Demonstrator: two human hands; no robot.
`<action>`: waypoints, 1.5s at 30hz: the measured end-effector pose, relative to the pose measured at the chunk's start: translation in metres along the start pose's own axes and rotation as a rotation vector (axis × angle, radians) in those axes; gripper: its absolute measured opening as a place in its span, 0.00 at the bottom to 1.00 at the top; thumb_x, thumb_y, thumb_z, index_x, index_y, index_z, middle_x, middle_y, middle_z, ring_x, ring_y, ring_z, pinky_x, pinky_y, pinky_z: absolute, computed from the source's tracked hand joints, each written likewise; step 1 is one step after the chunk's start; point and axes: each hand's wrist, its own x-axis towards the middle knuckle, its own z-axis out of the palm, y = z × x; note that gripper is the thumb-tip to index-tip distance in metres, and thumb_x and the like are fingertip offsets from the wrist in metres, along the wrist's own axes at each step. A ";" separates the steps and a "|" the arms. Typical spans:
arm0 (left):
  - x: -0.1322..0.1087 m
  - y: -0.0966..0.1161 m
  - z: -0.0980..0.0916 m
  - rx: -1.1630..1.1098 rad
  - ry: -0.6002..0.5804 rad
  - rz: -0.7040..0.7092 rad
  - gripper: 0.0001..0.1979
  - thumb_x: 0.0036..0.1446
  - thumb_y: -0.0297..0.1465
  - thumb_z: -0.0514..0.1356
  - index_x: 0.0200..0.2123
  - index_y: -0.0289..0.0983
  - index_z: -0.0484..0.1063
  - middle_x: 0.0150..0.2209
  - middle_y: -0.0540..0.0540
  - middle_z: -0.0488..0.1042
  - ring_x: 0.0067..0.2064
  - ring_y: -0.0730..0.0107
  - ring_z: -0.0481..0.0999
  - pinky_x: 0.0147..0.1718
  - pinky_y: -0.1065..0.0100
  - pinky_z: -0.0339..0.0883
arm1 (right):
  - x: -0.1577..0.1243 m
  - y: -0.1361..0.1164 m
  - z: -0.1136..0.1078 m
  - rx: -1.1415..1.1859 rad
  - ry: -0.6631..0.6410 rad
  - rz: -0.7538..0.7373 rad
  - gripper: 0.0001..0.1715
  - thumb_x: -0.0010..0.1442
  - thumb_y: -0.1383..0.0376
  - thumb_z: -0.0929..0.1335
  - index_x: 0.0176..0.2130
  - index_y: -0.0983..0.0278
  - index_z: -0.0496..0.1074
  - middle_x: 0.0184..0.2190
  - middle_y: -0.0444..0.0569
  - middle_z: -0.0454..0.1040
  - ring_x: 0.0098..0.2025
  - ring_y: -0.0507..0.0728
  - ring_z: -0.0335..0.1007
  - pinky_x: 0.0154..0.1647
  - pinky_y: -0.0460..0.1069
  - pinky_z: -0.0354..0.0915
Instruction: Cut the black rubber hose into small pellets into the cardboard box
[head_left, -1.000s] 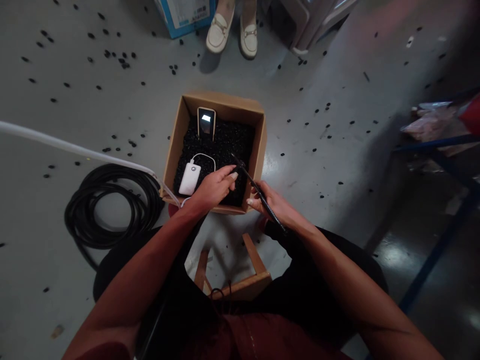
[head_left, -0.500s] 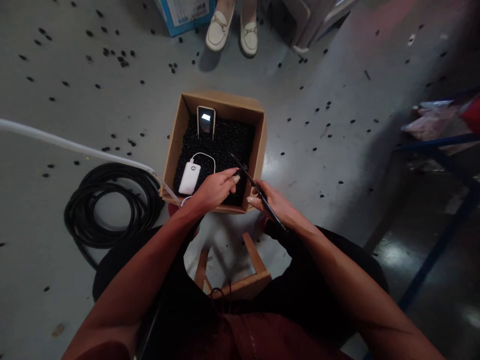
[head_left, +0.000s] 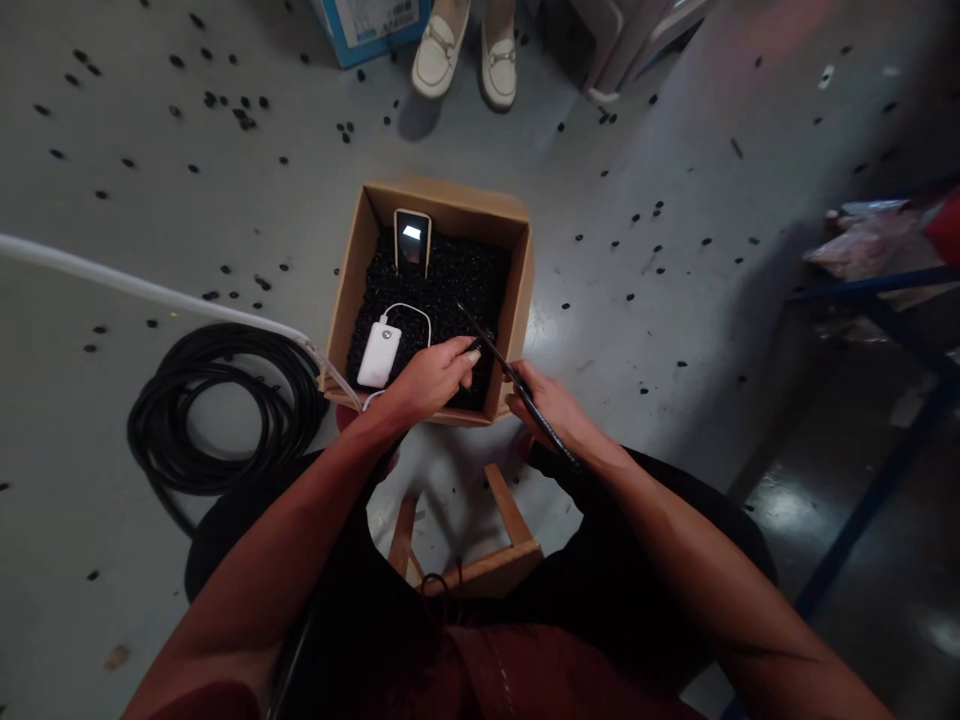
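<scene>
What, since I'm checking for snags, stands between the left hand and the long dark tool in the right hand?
Only what looks like a small black piece, pinched by the left hand close to the long dark tool; nothing else visible. The white cable loops on the left hand's other side.

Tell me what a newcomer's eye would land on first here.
Probably the phone with a bright patch on its screen, propped at the far left of the cardboard box. Next, perhaps, the white power bank nearer the front, then the long thin black object in the right hand, slanting over the box's near right corner.
</scene>
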 end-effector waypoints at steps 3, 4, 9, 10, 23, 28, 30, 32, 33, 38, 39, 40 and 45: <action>-0.001 0.000 0.000 -0.006 0.009 0.003 0.15 0.60 0.34 0.51 0.43 0.34 0.73 0.23 0.51 0.68 0.23 0.76 0.62 0.23 0.73 0.56 | -0.001 -0.001 -0.001 -0.026 0.000 0.012 0.16 0.55 0.63 0.59 0.44 0.61 0.65 0.28 0.46 0.69 0.26 0.54 0.59 0.28 0.48 0.53; -0.001 0.000 0.000 -0.004 0.010 0.003 0.15 0.60 0.34 0.51 0.43 0.34 0.73 0.23 0.51 0.68 0.23 0.76 0.62 0.23 0.73 0.56 | -0.001 -0.001 -0.001 -0.034 -0.002 0.010 0.16 0.55 0.63 0.59 0.44 0.61 0.66 0.29 0.47 0.70 0.26 0.55 0.59 0.28 0.48 0.53; 0.000 0.000 -0.001 0.038 -0.012 -0.006 0.14 0.60 0.33 0.50 0.41 0.33 0.72 0.23 0.51 0.68 0.22 0.76 0.62 0.25 0.72 0.56 | -0.001 -0.001 -0.001 -0.076 -0.027 0.016 0.16 0.56 0.63 0.59 0.44 0.61 0.66 0.29 0.48 0.70 0.27 0.55 0.59 0.29 0.49 0.53; 0.001 0.000 -0.001 0.049 -0.022 -0.008 0.13 0.60 0.33 0.50 0.40 0.33 0.72 0.23 0.51 0.67 0.23 0.76 0.62 0.25 0.72 0.56 | -0.001 -0.002 -0.001 -0.086 -0.030 0.021 0.16 0.56 0.63 0.59 0.44 0.61 0.66 0.29 0.48 0.70 0.27 0.55 0.59 0.29 0.49 0.52; 0.003 -0.001 -0.002 0.288 -0.033 -0.002 0.11 0.60 0.32 0.47 0.26 0.38 0.62 0.23 0.51 0.66 0.26 0.73 0.65 0.28 0.70 0.56 | -0.002 -0.004 0.001 -0.209 -0.066 0.055 0.16 0.56 0.65 0.58 0.44 0.61 0.65 0.25 0.47 0.70 0.24 0.54 0.58 0.27 0.47 0.49; 0.002 0.001 -0.003 0.342 -0.038 -0.001 0.12 0.61 0.32 0.47 0.26 0.38 0.61 0.23 0.50 0.66 0.27 0.72 0.66 0.29 0.69 0.57 | -0.002 -0.005 0.001 -0.216 -0.070 0.056 0.17 0.56 0.65 0.58 0.44 0.61 0.67 0.26 0.49 0.72 0.25 0.55 0.61 0.27 0.47 0.50; 0.001 0.002 -0.002 0.369 -0.032 -0.009 0.12 0.61 0.32 0.47 0.26 0.38 0.61 0.23 0.50 0.66 0.27 0.71 0.66 0.30 0.69 0.57 | -0.001 -0.004 0.002 -0.223 -0.067 0.056 0.17 0.56 0.65 0.58 0.44 0.61 0.67 0.26 0.49 0.72 0.25 0.55 0.61 0.27 0.47 0.50; 0.001 0.003 -0.002 0.393 -0.031 -0.018 0.12 0.61 0.32 0.47 0.25 0.38 0.60 0.23 0.50 0.66 0.27 0.71 0.66 0.29 0.68 0.56 | -0.001 -0.003 0.002 -0.233 -0.069 0.060 0.17 0.56 0.65 0.58 0.44 0.61 0.67 0.25 0.49 0.72 0.25 0.56 0.62 0.26 0.47 0.50; 0.001 0.003 -0.002 0.400 -0.034 -0.020 0.12 0.62 0.32 0.47 0.25 0.38 0.60 0.23 0.50 0.66 0.27 0.71 0.65 0.29 0.68 0.56 | -0.001 -0.003 0.002 -0.237 -0.070 0.060 0.17 0.56 0.64 0.59 0.44 0.61 0.67 0.25 0.49 0.72 0.25 0.56 0.62 0.26 0.47 0.50; 0.000 0.004 -0.003 0.380 -0.025 -0.032 0.12 0.62 0.31 0.47 0.25 0.38 0.61 0.23 0.51 0.65 0.27 0.71 0.65 0.30 0.69 0.55 | -0.001 -0.003 0.003 -0.232 -0.058 0.077 0.16 0.56 0.65 0.59 0.43 0.61 0.69 0.27 0.50 0.74 0.27 0.57 0.66 0.27 0.47 0.52; 0.001 0.003 -0.003 0.368 -0.021 -0.032 0.12 0.62 0.31 0.47 0.25 0.38 0.61 0.23 0.51 0.65 0.27 0.71 0.65 0.30 0.69 0.55 | -0.001 -0.003 0.003 -0.224 -0.050 0.080 0.15 0.56 0.66 0.59 0.42 0.61 0.69 0.28 0.50 0.74 0.28 0.57 0.66 0.28 0.47 0.52; 0.001 0.002 -0.004 0.357 -0.018 -0.031 0.12 0.62 0.31 0.47 0.26 0.38 0.61 0.23 0.51 0.65 0.27 0.71 0.65 0.30 0.69 0.55 | -0.001 -0.004 0.003 -0.215 -0.041 0.081 0.15 0.56 0.66 0.59 0.42 0.61 0.69 0.29 0.50 0.74 0.29 0.57 0.67 0.28 0.47 0.53; 0.003 -0.003 -0.001 0.237 0.031 -0.037 0.10 0.60 0.32 0.50 0.35 0.36 0.69 0.24 0.51 0.68 0.27 0.72 0.67 0.30 0.70 0.58 | 0.001 0.002 0.004 -0.185 -0.043 0.090 0.15 0.55 0.65 0.60 0.42 0.61 0.70 0.31 0.50 0.75 0.31 0.58 0.69 0.30 0.47 0.55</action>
